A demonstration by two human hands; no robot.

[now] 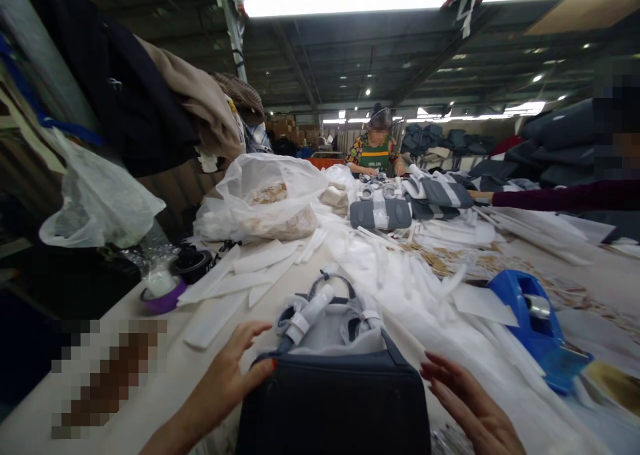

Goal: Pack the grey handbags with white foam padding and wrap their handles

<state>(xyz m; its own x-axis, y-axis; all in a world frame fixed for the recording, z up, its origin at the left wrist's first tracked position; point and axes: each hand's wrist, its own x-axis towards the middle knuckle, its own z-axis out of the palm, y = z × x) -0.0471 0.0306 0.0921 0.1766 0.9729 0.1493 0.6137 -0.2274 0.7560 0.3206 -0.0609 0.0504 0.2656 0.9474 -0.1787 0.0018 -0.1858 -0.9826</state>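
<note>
Directly in front of me on the table stands a dark grey bag [335, 402]. Its straps and handle are bundled in white wrapping [314, 308] at the far end. My left hand [233, 365] is at the bag's upper left corner, fingers apart, with the thumb along its edge; whether it presses on the bag I cannot tell. Off the right side is my right hand [465, 402], fingers stretched out and a small gap from the bag. Neither hand grips anything. The lower part of the bag runs out of view.
A blue tape dispenser [530, 328] stands at the right. White foam sheets [225, 308] lie at left, near a purple tape roll [164, 298]. Behind are a large plastic bag [260, 195] and wrapped grey bags [381, 214]. A co-worker [377, 148] works across the table; another person's sleeve [560, 196] reaches in.
</note>
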